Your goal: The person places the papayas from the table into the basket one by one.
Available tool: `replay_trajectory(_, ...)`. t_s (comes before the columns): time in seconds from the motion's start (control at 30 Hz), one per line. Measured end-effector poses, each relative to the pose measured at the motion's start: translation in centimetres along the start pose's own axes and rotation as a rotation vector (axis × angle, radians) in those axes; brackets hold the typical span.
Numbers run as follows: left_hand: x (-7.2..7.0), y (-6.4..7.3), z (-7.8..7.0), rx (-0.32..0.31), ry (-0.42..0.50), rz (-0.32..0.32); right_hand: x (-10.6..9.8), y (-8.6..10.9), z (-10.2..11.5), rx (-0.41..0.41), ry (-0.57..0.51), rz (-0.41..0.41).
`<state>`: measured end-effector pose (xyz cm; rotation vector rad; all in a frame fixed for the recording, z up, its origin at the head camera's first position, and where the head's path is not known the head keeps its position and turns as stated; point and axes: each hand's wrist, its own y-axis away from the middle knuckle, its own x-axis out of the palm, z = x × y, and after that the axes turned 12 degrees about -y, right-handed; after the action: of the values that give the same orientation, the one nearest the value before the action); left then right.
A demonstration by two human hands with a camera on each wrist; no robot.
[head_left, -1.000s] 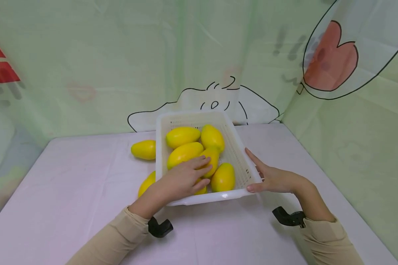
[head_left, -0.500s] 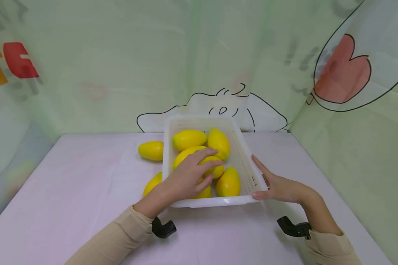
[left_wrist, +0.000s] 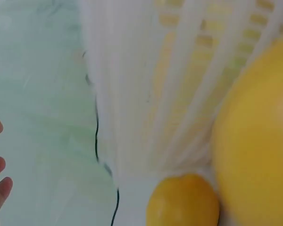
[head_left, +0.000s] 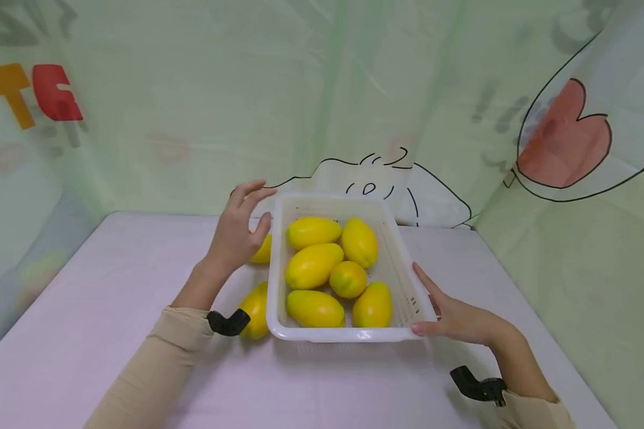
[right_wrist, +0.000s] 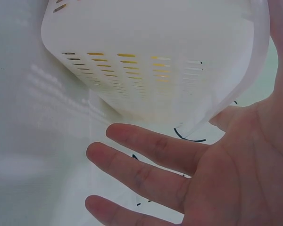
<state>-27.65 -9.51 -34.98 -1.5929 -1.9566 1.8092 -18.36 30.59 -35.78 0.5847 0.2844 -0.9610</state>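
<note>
A white slatted plastic basket stands on the table with several yellow mangoes inside. My right hand holds its near right corner, thumb over the near rim and index finger along the right side. In the right wrist view, other fingers stretch out straight, apart from the basket wall. My left hand hovers left of the basket with loosely bent fingers and nothing in them. Below it, a mango lies partly hidden by hand and basket. Another mango lies nearer, beside my left wrist.
The table has a pale lilac cover. A printed curtain rises behind the table and along its right side. Black wrist mounts stick out below both hands. In the left wrist view, a mango looms close and blurred.
My left hand has let go of a mango inside the basket, lifted out and moved left. That mango now stands on end among the others. My right hand keeps its place at the corner.
</note>
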Motion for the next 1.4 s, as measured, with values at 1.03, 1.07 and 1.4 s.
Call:
replay_trajectory(1.03,2.0,3.2,10.1,-1.127,0.773,0.686,0.1,-0.2,-0.1,-0.002,-0.007,0.019)
replay_trajectory(1.07,2.1,3.3,10.1,-1.131,0.78,0.679,0.1,-0.2,-0.1,-0.006,-0.006,0.02)
replay_trajectory(1.4,3.6,3.7,9.4,-1.076,0.683,0.691,0.0,-0.3,-0.4,-0.014,-0.012,0.021)
